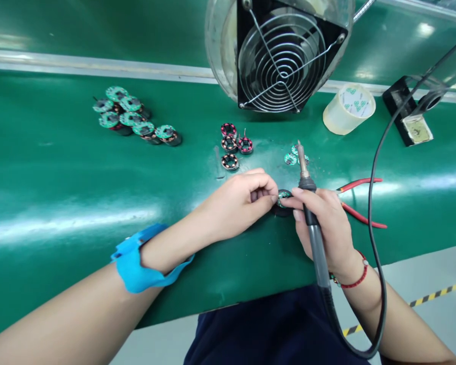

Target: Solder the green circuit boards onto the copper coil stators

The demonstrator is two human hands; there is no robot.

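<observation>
My right hand point(323, 223) is closed round a soldering iron point(317, 243), whose tip points up and away from me. One finger of that hand touches a small motor stator with a green circuit board point(283, 196) on the bench. My left hand point(253, 197) has its fingers curled, thumb and forefinger pinched at the stator's left edge. Whatever lies in that pinch is too small or hidden to make out. Just beyond are several wound stator coils point(230, 144) and a few loose round green boards point(291, 158).
Several stators with boards fitted point(131, 119) stand at the back left. A fume fan point(283, 71) overhangs the back. Rightward lie a tape roll point(344, 114), an iron stand with sponge point(414, 121) and red-handled pliers point(361, 215). The iron's black cable point(371, 203) loops over the right side.
</observation>
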